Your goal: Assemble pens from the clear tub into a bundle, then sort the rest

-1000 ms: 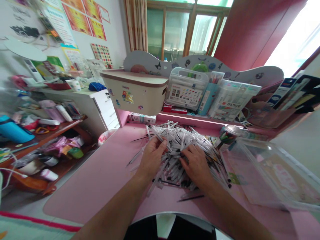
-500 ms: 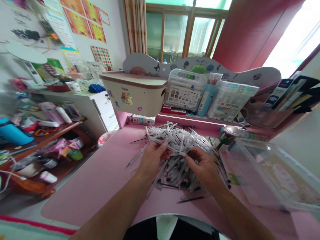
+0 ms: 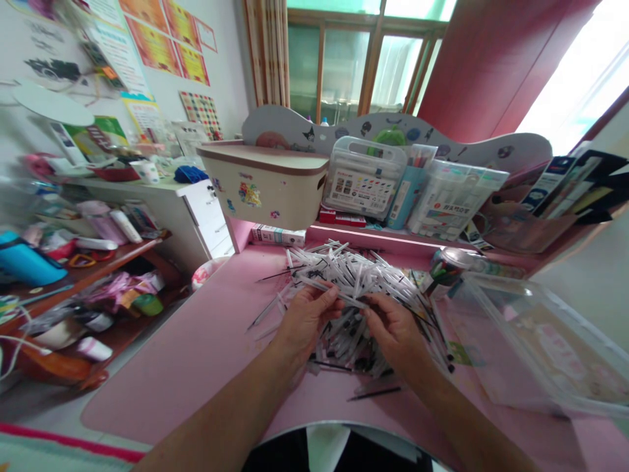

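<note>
Between my two hands runs a slim whitish pen barrel [image 3: 352,301], slanting down to the right. My left hand [image 3: 309,314] pinches it with thumb and forefinger, and one end sticks out past the thumb to the upper left. At the other end, the fingertips of my right hand [image 3: 396,328] are closed on the barrel. Beneath and behind the hands lies a heaped pile of pen parts [image 3: 373,267], mostly clear-white barrels with dark tips. A thin dark refill [image 3: 376,393] lies apart on the pink desk [image 3: 196,367], near the front edge.
On the right stands a clear plastic bin [image 3: 511,328], beside a can holding pens [image 3: 449,262]. Along the back shelf are a lidded beige box [image 3: 265,190], a clear marker case [image 3: 366,177] and another marker box [image 3: 455,196]. A cluttered wooden shelf [image 3: 142,252] is at left.
My left hand has shifted slightly right and down, closer to my right hand. The barrel end beyond the left thumb shows more clearly. My right hand stays nearly in place.
</note>
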A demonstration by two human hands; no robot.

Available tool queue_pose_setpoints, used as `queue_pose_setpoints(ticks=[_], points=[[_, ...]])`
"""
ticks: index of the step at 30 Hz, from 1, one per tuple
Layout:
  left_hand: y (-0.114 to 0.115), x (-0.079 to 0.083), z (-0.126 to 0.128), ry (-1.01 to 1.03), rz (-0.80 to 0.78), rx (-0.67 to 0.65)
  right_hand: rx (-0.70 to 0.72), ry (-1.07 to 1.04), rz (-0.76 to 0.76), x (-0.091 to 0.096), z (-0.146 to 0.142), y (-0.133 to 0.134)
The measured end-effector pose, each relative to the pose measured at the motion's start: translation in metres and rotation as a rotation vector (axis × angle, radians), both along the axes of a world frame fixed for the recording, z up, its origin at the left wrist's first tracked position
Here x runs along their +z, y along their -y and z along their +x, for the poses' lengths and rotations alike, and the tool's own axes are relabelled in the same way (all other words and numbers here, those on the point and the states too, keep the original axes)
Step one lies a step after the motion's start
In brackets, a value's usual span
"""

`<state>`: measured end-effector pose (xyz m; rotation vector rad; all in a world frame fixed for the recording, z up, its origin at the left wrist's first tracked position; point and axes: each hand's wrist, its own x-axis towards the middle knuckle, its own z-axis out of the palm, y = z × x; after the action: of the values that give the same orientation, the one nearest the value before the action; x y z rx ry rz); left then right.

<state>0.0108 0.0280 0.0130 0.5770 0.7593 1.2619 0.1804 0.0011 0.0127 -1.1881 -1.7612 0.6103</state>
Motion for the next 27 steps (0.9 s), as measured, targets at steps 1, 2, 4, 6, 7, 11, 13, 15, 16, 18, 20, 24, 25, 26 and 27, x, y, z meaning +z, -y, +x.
queue_pose_setpoints(ticks=[1,2,4,6,7,11,13,15,16,18,20,24,25,26,27], points=[[0.0,0.0,0.0,0.007,-0.015,0.005,-0.002,0.043,0.056,0.001,0.0,0.001],[0.0,0.0,0.0,0.012,-0.027,0.008,-0.007,0.079,0.103,0.002,0.0,0.002],[0.0,0.0,-0.001,0.01,-0.037,0.009,-0.018,0.136,0.163,0.002,-0.001,0.003],[0.001,0.001,0.0,-0.004,-0.037,0.001,-0.031,0.173,0.187,0.002,-0.002,0.004],[0.001,0.001,0.0,-0.012,-0.033,-0.006,-0.036,0.184,0.195,0.001,-0.002,0.004],[0.004,0.002,0.004,-0.025,0.009,-0.028,-0.049,0.188,0.21,-0.001,-0.003,0.005],[0.006,0.001,0.006,-0.029,0.044,-0.024,-0.057,0.18,0.212,-0.001,-0.002,0.006],[0.008,0.0,0.008,-0.036,0.083,-0.015,-0.06,0.177,0.215,-0.001,-0.001,0.007],[0.008,-0.001,0.009,-0.041,0.101,-0.016,-0.06,0.175,0.218,0.0,-0.001,0.007],[0.009,-0.003,0.009,-0.05,0.129,-0.018,-0.058,0.173,0.223,0.001,-0.001,0.008],[0.01,-0.004,0.009,-0.068,0.143,-0.015,-0.053,0.173,0.222,0.001,-0.001,0.008],[0.011,-0.006,0.01,-0.105,0.161,0.0,-0.039,0.181,0.184,0.003,-0.002,0.008],[0.011,-0.006,0.009,-0.104,0.162,0.002,-0.041,0.178,0.173,0.003,-0.002,0.009],[0.011,-0.006,0.009,-0.1,0.161,0.002,-0.044,0.172,0.161,0.004,-0.003,0.009],[0.011,-0.006,0.009,-0.098,0.16,0.003,-0.048,0.164,0.146,0.005,-0.003,0.009]])
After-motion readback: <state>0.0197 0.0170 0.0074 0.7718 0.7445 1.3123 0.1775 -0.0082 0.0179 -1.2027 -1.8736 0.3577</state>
